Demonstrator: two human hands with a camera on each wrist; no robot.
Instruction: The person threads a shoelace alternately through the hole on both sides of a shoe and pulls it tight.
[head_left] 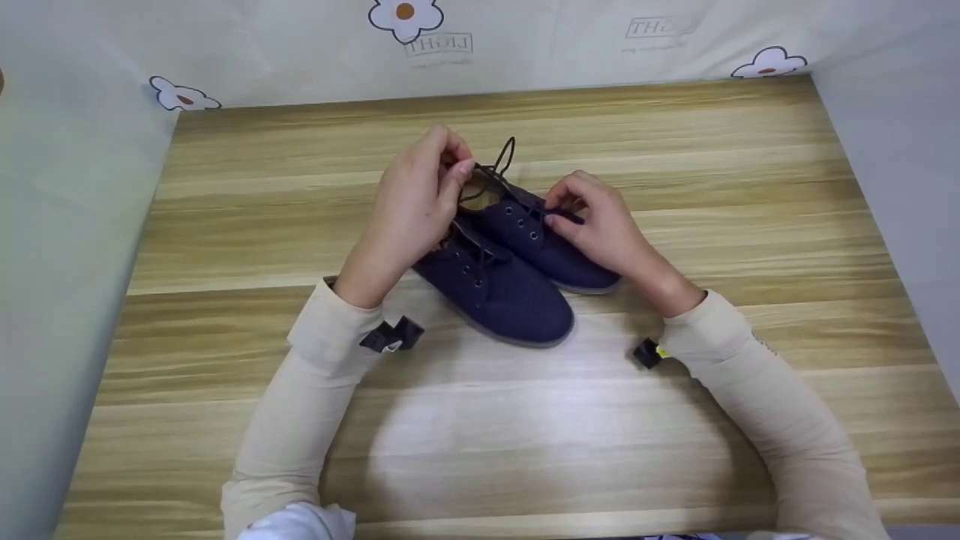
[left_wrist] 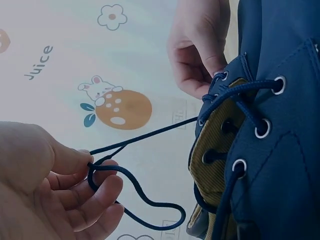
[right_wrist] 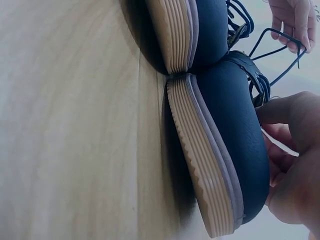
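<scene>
Two navy canvas lace-up shoes lie side by side on the table, toes toward the lower right in the head view. My left hand pinches a dark shoelace between thumb and forefinger, above the opening of the far shoe. The lace runs taut to that shoe's eyelets, and a slack loop hangs below the left fingers in the left wrist view. At the lacing of the same shoe, my right hand pinches the lace with thumb and forefinger; its fingertips are partly hidden. Nearer to me rests the other shoe, its lace threaded.
The wood-grain table extends around the shoes. A pale curtain with printed flowers stands along the back edge. Small black wrist cameras sit at the left cuff and right cuff, close above the tabletop.
</scene>
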